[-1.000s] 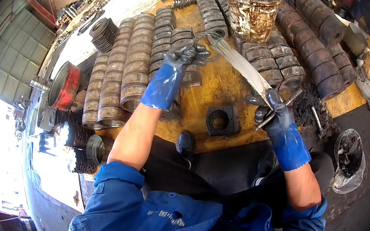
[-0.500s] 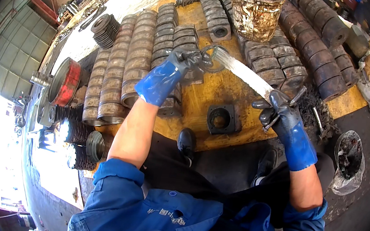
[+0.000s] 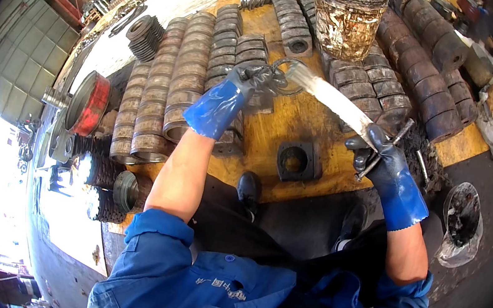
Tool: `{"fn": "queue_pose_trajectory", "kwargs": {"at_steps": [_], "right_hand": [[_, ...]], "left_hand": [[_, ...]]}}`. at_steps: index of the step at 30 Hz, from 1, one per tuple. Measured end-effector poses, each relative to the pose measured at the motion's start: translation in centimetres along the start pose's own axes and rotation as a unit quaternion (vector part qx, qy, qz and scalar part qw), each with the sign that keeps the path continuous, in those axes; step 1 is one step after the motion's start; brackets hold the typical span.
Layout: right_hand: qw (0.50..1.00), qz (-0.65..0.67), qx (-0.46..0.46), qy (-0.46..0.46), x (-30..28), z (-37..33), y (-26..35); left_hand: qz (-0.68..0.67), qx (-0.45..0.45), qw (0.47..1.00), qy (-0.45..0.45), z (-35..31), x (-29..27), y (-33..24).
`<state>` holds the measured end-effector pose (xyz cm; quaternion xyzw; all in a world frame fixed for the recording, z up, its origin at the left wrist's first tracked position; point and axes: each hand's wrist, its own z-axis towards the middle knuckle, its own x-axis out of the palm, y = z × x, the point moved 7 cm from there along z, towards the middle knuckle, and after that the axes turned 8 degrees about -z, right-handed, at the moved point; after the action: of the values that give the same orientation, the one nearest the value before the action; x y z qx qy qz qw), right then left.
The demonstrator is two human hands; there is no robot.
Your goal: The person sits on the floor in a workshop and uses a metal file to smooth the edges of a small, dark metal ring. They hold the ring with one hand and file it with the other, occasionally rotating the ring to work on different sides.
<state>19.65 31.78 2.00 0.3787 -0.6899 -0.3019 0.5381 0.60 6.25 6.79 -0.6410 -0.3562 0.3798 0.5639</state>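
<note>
My left hand (image 3: 251,78), in a blue and black rubber glove, is closed on thin dark metal rings (image 3: 285,86) held over the yellow table. My right hand (image 3: 384,158), gloved alike, grips the near end of a long flat pale strip (image 3: 339,103); glare and blur hide its exact kind. The strip's far end meets the rings' edge. A thin metal rod (image 3: 402,132) crosses my right hand; whether it is gripped too I cannot tell. Below my hands, a square dark metal block (image 3: 298,160) with a round hole lies near the table's front edge.
Rows of cylindrical metal sleeves (image 3: 187,70) stand left, with dark blocks (image 3: 290,24) behind. A stained bucket (image 3: 346,20) stands at the back. Rusty cylinders (image 3: 407,66) line the right. A plastic-lined container (image 3: 462,225) of black matter is at lower right. A red-rimmed ring (image 3: 90,105) is left.
My right hand has shifted slightly right and down, and the pale strip with it. My left hand stays on the rings. The whole view has shifted a little.
</note>
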Motion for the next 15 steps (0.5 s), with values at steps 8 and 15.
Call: {"fn": "queue_pose_trajectory", "kwargs": {"at_steps": [8, 15], "right_hand": [[0.99, 0.106, 0.074, -0.047, -2.6, 1.3, -1.6], [0.997, 0.039, 0.055, -0.049, -1.8, 1.0, -1.5]], "left_hand": [[-0.003, 0.024, 0.999, 0.032, 0.9, -0.2, 0.6], [0.034, 0.057, 0.995, 0.071, 0.8, -0.1, 1.2]]}}
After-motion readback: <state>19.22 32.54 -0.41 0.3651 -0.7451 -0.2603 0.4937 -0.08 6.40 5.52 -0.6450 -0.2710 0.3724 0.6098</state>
